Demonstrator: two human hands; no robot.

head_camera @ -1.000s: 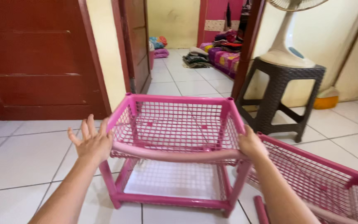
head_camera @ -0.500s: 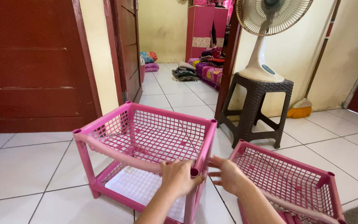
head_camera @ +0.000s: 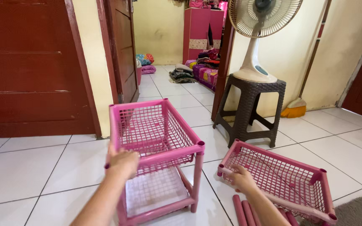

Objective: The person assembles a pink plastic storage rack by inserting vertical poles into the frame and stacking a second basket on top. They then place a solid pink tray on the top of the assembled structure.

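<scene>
White tiled floor (head_camera: 55, 167), left hand (head_camera: 123, 162) gripping pink rack (head_camera: 156, 138) front rail, right hand (head_camera: 242, 178) clasping loose basket (head_camera: 281, 178) corner

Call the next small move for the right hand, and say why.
Probably lift the loose basket by its near rim. The right hand already rests on that rim, while the left hand steadies the two-tier rack. The rack's corner sockets are open on top, and the spare pink tubes lie on the floor untouched.

Two pink baskets (head_camera: 156, 125) (head_camera: 281, 175), one stool (head_camera: 250, 106).
</scene>
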